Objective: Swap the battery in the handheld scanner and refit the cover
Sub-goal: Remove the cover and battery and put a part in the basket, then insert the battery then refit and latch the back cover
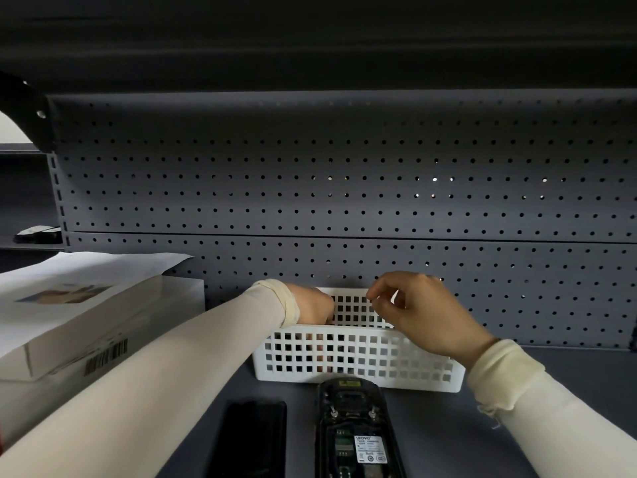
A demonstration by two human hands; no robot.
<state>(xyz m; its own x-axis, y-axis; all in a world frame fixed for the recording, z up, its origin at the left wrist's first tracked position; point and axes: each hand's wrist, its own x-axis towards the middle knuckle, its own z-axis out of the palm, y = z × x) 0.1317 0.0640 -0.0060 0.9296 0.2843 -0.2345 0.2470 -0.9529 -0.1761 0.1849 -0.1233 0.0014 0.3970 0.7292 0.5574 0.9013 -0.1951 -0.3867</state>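
— Reaching into the white basket [358, 370] with the left hand [312, 305] — is that for the fresh battery?

— That is my guess. The scanner [355, 432] lies face down on the shelf [517, 426], just in front of the basket, with its battery bay bare and a label showing inside. The black cover [251, 439] lies flat just beside it, to the left.

— What do the fingers hold?

— The left fingers dip below the rim and curl downward; I cannot tell whether they grip anything, as the lattice hides them. The right hand [424, 315] hovers over the basket's far wall with thumb and forefinger pinched nearly closed, and nothing shows between them.

— How should this go well?

— Steady the basket with the right hand so it does not slide against the pegboard [344, 184]. Take the battery by its long edges, not its contacts, lift it straight up over the rim, and turn the contacts toward the pins in the bay before lowering it.

— And the box [79, 326] on the left?

— Well apart; leave it.
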